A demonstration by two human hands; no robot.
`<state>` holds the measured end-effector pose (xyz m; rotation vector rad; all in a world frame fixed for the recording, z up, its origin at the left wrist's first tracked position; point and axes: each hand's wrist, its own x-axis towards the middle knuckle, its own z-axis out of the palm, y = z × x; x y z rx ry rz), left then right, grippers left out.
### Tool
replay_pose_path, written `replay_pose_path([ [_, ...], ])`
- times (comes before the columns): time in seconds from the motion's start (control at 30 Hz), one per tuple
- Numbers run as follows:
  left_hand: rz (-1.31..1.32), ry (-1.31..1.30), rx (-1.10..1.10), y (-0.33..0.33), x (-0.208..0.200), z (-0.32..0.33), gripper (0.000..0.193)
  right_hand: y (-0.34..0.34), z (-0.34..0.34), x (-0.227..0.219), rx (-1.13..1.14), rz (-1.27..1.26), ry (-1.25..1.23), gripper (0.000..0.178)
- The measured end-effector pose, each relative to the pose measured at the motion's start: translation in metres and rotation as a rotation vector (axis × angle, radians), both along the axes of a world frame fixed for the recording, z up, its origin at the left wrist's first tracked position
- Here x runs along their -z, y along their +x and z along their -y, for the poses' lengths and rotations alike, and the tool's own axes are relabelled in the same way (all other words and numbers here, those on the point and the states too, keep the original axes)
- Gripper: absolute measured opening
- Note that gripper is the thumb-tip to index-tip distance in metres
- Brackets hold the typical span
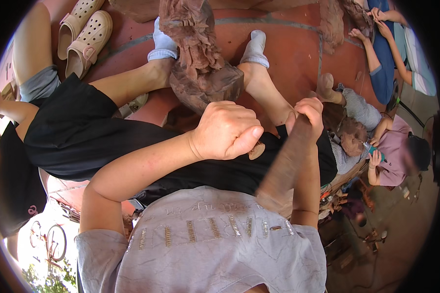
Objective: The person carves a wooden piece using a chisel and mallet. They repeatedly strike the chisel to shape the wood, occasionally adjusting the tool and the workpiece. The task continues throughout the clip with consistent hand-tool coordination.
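My left hand (227, 129) is closed in a fist around a wooden-handled chisel (257, 151). Only the round butt of its handle shows below the thumb, and the blade is hidden. In my right hand (309, 111) is a long, flat-sided wooden mallet (286, 168), smeared by motion, its wide end hanging toward my shirt. Between my feet stands a reddish-brown wood carving (195, 53) with a rough, deeply cut surface and a darker, broader base (205, 88). My left fist is just in front of that base; whether the chisel touches it cannot be seen.
Beige clogs (88, 36) lie on the red tiled floor (291, 49) at the far left. On the right a person in a pink shirt (395, 151) holds a green tool (376, 150) against another brown carving (353, 136). Other people sit close by on both sides.
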<state>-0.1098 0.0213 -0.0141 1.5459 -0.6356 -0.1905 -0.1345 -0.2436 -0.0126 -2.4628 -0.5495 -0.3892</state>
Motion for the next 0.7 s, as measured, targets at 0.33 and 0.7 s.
replay_pose_path([
  [0.33,0.033,0.114,0.008,-0.002,0.009,-0.011,0.034,-0.002,-0.006,-0.007,-0.009,-0.001,-0.125,0.040],
  [0.7,0.109,0.119,0.107,-0.012,-0.002,-0.002,0.028,0.001,-0.007,0.005,0.073,-0.083,0.050,0.036],
])
